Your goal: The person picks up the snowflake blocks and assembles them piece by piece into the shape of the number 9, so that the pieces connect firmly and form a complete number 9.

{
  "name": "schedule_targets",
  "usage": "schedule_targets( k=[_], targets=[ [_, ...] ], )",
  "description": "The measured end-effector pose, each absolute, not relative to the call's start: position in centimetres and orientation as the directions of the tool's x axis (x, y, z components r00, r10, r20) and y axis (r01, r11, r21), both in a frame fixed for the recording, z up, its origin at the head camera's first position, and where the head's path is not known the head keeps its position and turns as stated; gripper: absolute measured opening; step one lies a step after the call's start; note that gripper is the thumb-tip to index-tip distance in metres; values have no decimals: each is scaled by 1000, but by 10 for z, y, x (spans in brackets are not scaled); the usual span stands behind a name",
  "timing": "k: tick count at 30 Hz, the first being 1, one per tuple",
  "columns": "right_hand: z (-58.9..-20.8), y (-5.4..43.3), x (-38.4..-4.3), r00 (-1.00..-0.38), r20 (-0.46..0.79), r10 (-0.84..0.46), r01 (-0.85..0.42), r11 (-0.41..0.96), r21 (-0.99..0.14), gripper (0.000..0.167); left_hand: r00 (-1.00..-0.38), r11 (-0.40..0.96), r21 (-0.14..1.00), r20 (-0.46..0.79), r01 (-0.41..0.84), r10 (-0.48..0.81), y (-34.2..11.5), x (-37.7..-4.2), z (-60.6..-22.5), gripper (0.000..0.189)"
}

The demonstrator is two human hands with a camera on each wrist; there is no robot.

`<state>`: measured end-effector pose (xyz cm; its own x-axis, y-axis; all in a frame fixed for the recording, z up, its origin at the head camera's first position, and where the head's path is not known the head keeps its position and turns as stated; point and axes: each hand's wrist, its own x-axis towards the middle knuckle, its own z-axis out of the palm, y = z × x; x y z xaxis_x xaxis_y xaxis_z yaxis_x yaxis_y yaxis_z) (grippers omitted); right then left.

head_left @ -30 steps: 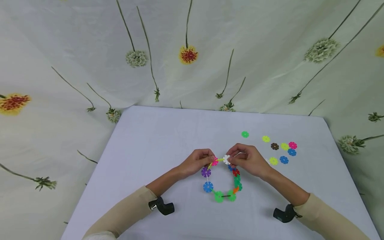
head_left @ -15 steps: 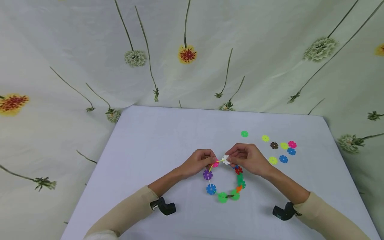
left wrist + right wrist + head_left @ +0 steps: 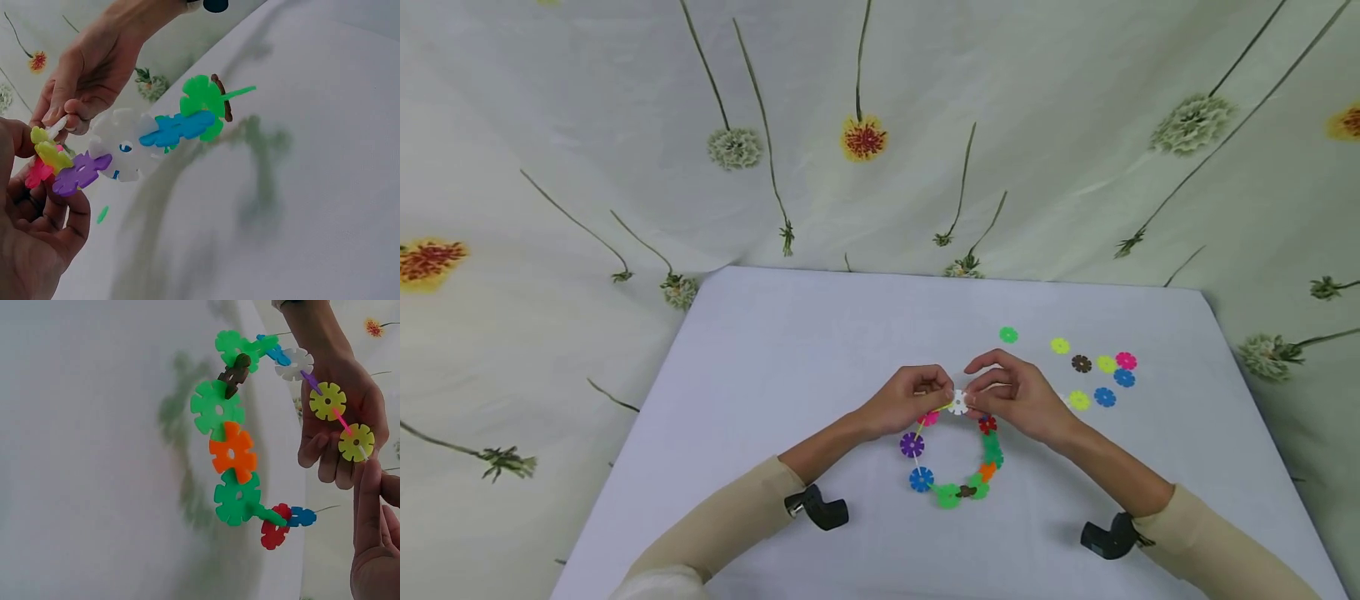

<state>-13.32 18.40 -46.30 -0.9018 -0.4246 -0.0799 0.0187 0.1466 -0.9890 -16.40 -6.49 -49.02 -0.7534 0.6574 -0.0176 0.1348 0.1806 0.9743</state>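
Note:
A ring-shaped chain of notched plastic snowflake discs (image 3: 912, 445) hangs between both hands, its lower part made of blue, green, brown and orange discs. My left hand (image 3: 904, 405) pinches a yellow disc (image 3: 356, 442) beside a pink link. At the top, my right hand (image 3: 1022, 400) pinches a white disc (image 3: 958, 403) slotted against that yellow one; its index finger is raised off the disc. In the right wrist view, the chain's blue end disc (image 3: 303, 516) appears apart from the right fingers. The left hand's fingertips partly hide the yellow disc.
Loose discs lie flat on the white table (image 3: 790, 333) at the back right: a green one (image 3: 1008, 335), a brown one (image 3: 1081, 363), a pink one (image 3: 1126, 361), and several yellow and blue ones. A flowered cloth (image 3: 820, 167) hangs behind the table.
My left hand has moved right, closer to the white disc, its grip shifting from near the pink disc to the yellow one. The right index finger has lifted. The ring has swung slightly.

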Motion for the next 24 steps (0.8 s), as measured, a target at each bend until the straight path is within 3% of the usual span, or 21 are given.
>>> schedule_targets(
  k=[5, 9, 13, 24],
  targets=[
    [-469, 190, -132, -935, -26, -353, -111, 362, -926, 34, -769, 197, 969, -13, 147, 639, -68, -163, -488, 17],
    [-481, 197, -130, -921, -82, -382, -136, 510, -849, 38, -786, 210, 968, -24, 135, 618, -73, -162, -487, 16],
    [-491, 197, -129, -898, -95, -430, -162, 523, -837, 27, -796, 207, 973, -41, 107, 604, -76, -162, -486, 15],
    [-493, 190, -126, -915, 9, -404, -233, 509, -829, 6, -803, 207, 974, -50, 92, 594, -81, -162, -486, 15]
  ],
)
